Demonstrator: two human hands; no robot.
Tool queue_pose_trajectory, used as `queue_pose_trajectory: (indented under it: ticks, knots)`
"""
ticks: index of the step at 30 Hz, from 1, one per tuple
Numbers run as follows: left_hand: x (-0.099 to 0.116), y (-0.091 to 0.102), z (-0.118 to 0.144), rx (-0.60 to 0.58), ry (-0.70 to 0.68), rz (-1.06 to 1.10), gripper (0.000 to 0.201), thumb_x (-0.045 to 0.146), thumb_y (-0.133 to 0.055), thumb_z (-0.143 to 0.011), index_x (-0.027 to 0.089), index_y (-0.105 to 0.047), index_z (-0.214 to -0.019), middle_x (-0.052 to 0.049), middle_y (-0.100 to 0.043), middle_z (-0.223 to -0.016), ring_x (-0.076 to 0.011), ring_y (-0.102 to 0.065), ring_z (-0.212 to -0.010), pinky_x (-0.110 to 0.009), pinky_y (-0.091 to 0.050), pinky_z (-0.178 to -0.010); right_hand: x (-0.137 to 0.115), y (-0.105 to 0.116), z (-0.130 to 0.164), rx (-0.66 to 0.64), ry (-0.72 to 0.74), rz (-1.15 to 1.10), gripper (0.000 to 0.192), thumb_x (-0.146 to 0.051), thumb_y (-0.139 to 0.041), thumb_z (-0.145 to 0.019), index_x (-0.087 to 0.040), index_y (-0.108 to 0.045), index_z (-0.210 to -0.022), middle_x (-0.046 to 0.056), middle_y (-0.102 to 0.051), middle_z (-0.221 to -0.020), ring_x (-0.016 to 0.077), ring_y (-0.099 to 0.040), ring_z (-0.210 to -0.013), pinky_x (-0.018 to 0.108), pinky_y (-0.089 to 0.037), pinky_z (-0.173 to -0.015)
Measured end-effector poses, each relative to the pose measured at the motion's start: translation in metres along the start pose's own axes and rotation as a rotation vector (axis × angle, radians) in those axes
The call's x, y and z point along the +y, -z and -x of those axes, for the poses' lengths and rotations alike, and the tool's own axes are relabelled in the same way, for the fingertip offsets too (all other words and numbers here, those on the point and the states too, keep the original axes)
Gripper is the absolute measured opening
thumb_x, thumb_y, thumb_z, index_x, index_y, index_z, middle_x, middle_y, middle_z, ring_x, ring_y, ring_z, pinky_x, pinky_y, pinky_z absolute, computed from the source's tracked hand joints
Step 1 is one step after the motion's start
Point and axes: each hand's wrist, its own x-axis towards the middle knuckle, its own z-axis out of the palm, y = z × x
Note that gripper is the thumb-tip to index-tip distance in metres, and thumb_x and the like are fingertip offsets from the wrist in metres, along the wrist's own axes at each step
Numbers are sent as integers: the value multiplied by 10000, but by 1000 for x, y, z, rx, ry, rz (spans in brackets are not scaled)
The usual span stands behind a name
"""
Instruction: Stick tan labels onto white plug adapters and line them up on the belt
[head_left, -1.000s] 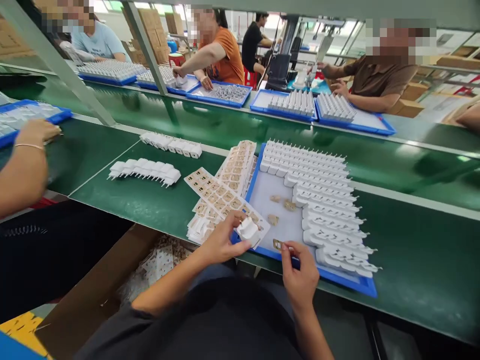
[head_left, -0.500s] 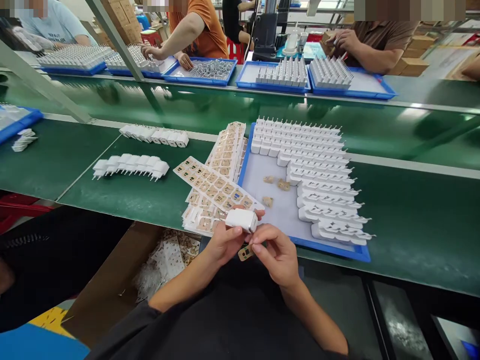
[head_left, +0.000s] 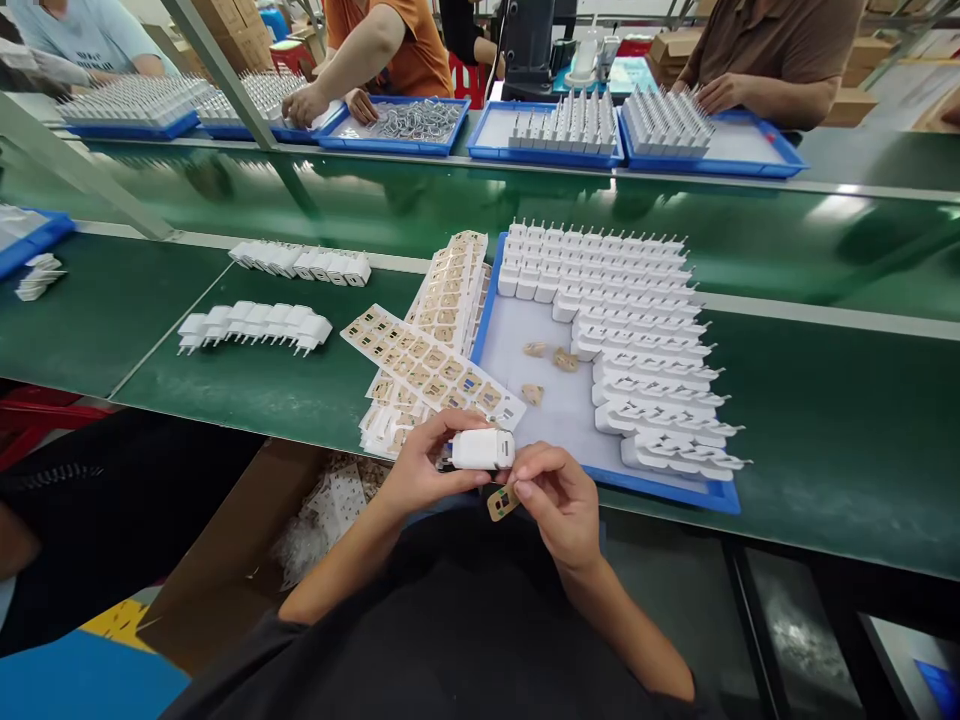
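Head view: label sheets [head_left: 427, 365] beside charger-filled blue tray [head_left: 660, 488].

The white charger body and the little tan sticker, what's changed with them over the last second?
The right hand brought the tan sticker from over the blue tray to the white charger body, which the left hand turned level. Both grips held; the sticker sheets stayed.

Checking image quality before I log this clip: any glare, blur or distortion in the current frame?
Head view: overhead light glares off the green belt; straight rails bow toward the edges, a wide-lens look; left hand, right hand and white charger are sharp.
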Motion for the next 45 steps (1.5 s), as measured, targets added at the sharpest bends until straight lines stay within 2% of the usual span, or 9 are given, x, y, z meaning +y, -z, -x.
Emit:
queue_pose_trajectory:
  ticks: [3,8,12,19,34,40,45]
  knots:
    - [9,4,2,-30,-13,-221,423,288,-845,-767,213,-667,-1143,-96,-739,-1126,-249,-696,-1067,-336,-544,-917,-1,0,-1,33,3,80,31,-218,-663,-925,-233,-683,-906,21,-680,-793,164,-652,-752,290,-527,-664]
    - [14,1,3,-2,-131,-481,434,264,-798,-806,217,-662,-1215,-106,-759,-1148,-249,-728,-1022,-358,-586,-894,-3,0,-2,62,-16,191,53,-191,-658,-920,-234,-686,-908,24,-698,-839,161,-656,-795,289,-530,-713]
    - [9,-3,5,-20,-257,-474,529,175,-752,-810,230,-620,-1319,-108,-735,-1255,-255,-722,-1126,-367,-586,-972,-10,2,-6,57,-38,170,78,-169,-654,-922,-242,-681,-916,2,-679,-840,150,-640,-799,278,-516,-729]
    - [17,-7,1,-48,-376,-548,578,138,-715,-803,227,-600,-1362,-108,-749,-1212,-233,-734,-1070,-333,-592,-943,-15,0,-17,139,-85,260,20,-249,-676,-930,-231,-678,-921,10,-682,-878,172,-649,-886,306,-528,-807]
    - [23,-7,-2,-59,-386,-608,519,181,-686,-857,225,-588,-1365,-113,-749,-1198,-231,-734,-1068,-350,-600,-935,-13,-3,-16,154,-93,295,32,-263,-677,-931,-231,-676,-926,16,-685,-884,173,-658,-887,303,-551,-792]
    - [21,-8,-2,-45,-415,-616,521,176,-700,-843,214,-598,-1352,-118,-749,-1198,-229,-733,-1071,-343,-602,-933,-13,-6,-15,156,-36,356,16,-219,-663,-933,-233,-670,-939,11,-675,-879,169,-648,-882,317,-538,-808]
    - [21,-8,0,-40,-405,-626,537,167,-686,-842,226,-585,-1365,-115,-744,-1210,-233,-730,-1082,-354,-600,-933,-10,-10,-14,177,43,470,86,-203,-711,-889,-235,-651,-942,12,-663,-878,183,-649,-876,347,-549,-803]
